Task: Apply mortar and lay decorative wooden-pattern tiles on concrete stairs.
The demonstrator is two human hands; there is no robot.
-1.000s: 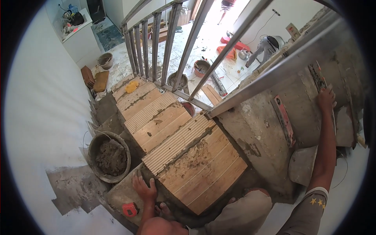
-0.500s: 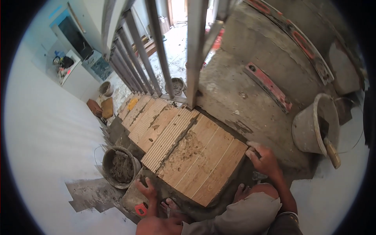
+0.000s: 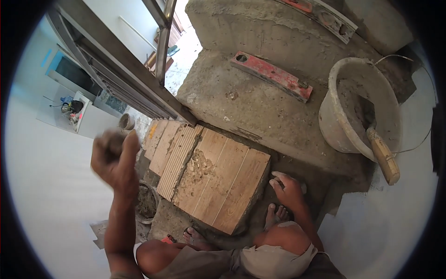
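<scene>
My left hand is raised left of the tiled step, its fingers curled round a dark grey lump of mortar, blurred by motion. Below that hand stands a bucket of mortar, partly hidden by my forearm. A wood-look tile with two pale lines lies on the step in front of me; grey mortar is smeared over its left part. Just off the tile's right edge hovers my right hand, open, fingers bent and apart, with nothing seen in it.
A large bucket holds a wooden-handled trowel at the right. On the bare concrete step above lies a red spirit level. A metal railing runs along the left. Ribbed tiles descend beyond. Near my left foot is a red tape measure.
My left hand has risen from beside the mortar bucket and now grips a dark lump. My right hand has come off the tile's corner. The view has shifted to the right.
</scene>
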